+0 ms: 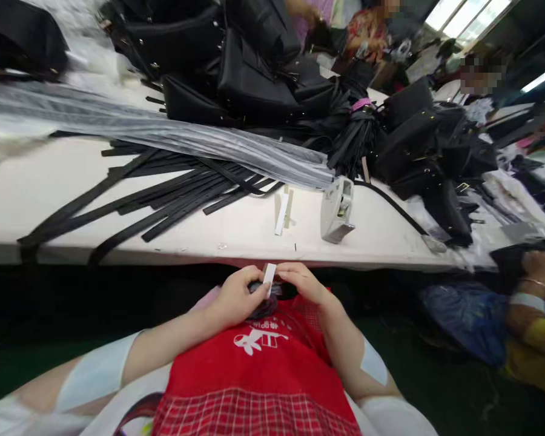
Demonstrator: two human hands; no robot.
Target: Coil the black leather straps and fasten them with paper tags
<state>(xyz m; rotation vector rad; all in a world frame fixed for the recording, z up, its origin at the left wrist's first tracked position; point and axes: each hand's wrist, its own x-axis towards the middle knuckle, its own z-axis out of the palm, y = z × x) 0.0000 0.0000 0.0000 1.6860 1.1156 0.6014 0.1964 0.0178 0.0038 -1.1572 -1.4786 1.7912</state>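
Note:
A short white strip [269, 274] is pinched between the thumb and fingers of my left hand [241, 293], just in front of the table edge. My right hand [303, 282] is closed, its bent fingers meeting the strip's right side near the top. Something brownish shows behind the strip, too small to name. Below the hands, a dark bunched item lies against my red apron [254, 369]. On the table ahead are a light tape dispenser [335, 211] and another white strip [281, 215] lying on beige strips.
Black straps [181, 188] fan over the table [72, 163], some hanging past its front edge. Plastic-wrapped lengths [200, 140] lie across them. Black bags [254, 79] are piled behind, beside a tied strap bundle [356, 139]. A co-worker's hand [539, 266] shows at far right.

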